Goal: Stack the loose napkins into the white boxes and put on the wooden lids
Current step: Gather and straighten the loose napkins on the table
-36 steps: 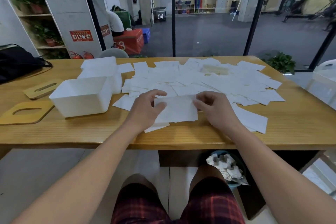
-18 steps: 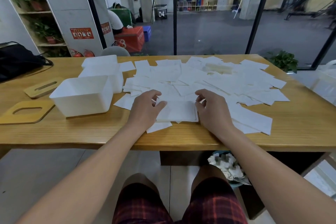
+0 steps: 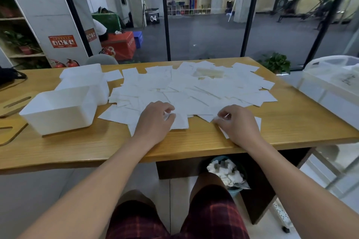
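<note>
White napkins (image 3: pixel 194 91) across table (image 3: pixel 291 122), bare wood at edges.

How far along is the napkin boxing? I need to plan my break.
Done: nothing visibly; the nearest white box looks empty and unlidded. In hand: the left hand and right hand each pinch napkins at the near edge of the loose napkins. Left: nearly all the spread, plus the wooden lids lying beside the boxes.

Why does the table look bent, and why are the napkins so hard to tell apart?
In the head view, the wide-angle lens curves the table edge and the window frames; the napkins are bright white and soft, so their edges blend; the white box looks similarly washed out.
</note>
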The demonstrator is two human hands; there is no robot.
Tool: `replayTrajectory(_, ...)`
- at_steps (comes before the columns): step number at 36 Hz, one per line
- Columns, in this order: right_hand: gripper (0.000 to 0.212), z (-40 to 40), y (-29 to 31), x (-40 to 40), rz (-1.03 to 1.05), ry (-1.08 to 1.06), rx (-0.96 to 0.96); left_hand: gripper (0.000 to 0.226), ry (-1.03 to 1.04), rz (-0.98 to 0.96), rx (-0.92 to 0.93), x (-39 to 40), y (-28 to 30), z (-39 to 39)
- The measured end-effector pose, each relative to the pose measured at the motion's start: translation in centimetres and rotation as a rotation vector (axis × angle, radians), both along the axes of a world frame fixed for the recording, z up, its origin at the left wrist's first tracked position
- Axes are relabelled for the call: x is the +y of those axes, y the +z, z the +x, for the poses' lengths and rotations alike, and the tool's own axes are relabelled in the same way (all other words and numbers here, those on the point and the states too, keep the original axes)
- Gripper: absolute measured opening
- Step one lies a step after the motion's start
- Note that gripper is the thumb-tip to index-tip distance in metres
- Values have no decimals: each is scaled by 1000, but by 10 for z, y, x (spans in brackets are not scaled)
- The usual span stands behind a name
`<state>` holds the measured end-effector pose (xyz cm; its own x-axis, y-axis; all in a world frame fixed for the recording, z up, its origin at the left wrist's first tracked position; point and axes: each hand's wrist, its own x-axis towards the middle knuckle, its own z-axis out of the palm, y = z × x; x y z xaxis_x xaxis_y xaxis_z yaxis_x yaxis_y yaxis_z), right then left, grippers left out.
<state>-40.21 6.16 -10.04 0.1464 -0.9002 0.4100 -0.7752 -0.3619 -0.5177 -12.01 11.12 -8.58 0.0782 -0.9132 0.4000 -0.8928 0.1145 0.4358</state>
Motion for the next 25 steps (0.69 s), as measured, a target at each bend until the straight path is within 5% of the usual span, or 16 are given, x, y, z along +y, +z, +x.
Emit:
replayTrajectory(11, 9, -5, 4, 3, -1, -1, -94, 24, -44, 2, -24, 5, 3, -23)
replayTrajectory(13, 8, -3, 8, 8, -24, 12, -177, 22, -116, 34, 132, 10, 12, -34)
replayTrajectory(19, 5, 21, 29, 37, -126, 293, -325, 42, -252, 340, 974, 15, 37, -69)
replayTrajectory(21, 1, 27, 34, 45, -86, 423, -272, 44, -275, 373, 1042, 13, 38, -67)
replayTrajectory(25, 15, 29, 38, 50, 13, 495, -192, 34, -174, 294, 883, 9, 33, -53)
